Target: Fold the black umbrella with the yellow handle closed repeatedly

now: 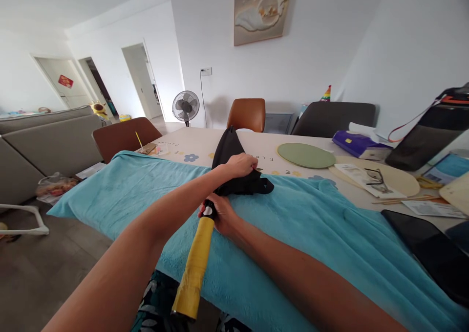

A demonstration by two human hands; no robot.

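Observation:
A folded black umbrella (229, 151) with a yellow handle (194, 268) lies across a turquoise towel (300, 224) spread on the table. My left hand (240, 166) is closed around the gathered black canopy fabric near its middle. My right hand (222, 214) grips the umbrella's shaft just above the yellow handle, fingers wrapped round it. The handle sticks out over the table's near edge toward me.
On the table to the right lie a green round mat (306, 155), a purple tissue box (357, 145), glasses (373, 178) on papers, a black bag (428, 136) and a dark tablet (428, 249). Chairs (247, 114) ring the table; a fan (185, 106) and sofa (44, 141) stand left.

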